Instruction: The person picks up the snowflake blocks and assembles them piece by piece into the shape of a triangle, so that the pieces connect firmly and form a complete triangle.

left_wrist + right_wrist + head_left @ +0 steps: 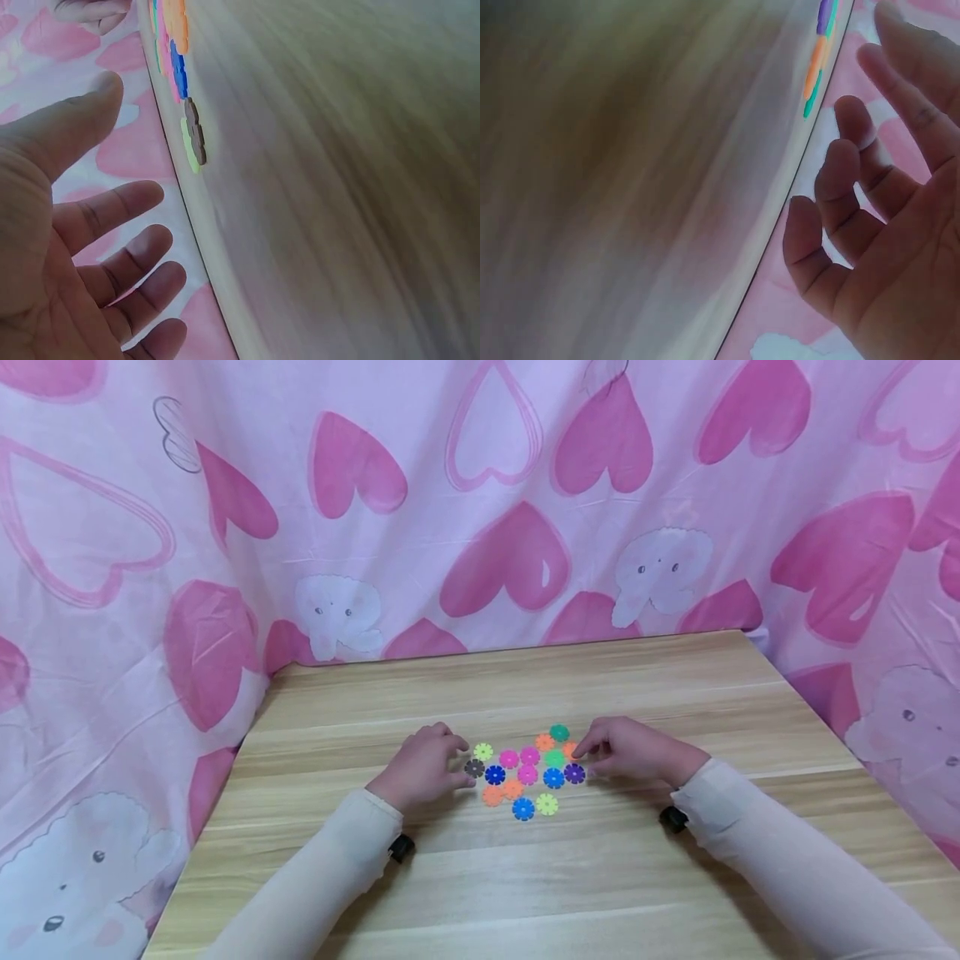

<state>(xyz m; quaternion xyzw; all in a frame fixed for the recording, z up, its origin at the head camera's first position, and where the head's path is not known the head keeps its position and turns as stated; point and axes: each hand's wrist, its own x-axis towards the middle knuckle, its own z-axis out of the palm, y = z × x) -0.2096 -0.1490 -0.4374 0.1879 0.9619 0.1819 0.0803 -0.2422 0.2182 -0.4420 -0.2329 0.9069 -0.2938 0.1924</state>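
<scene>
Several notched plastic discs lie flat in a loose cluster on the wooden table, among them a pink disc, a dark blue disc and a yellow-green disc. At the left of the cluster is my left hand, nearest to the dark brown disc; its fingers are spread and hold nothing in the left wrist view. My right hand hovers at the cluster's right side, close to the purple disc and a partly hidden orange disc. Its palm looks bare in the right wrist view, fingers slightly bent.
The wooden table reaches back to a pink curtain printed with hearts, which also hangs along both sides. Dark wrist devices, such as the black one under the left sleeve, sit below both cuffs.
</scene>
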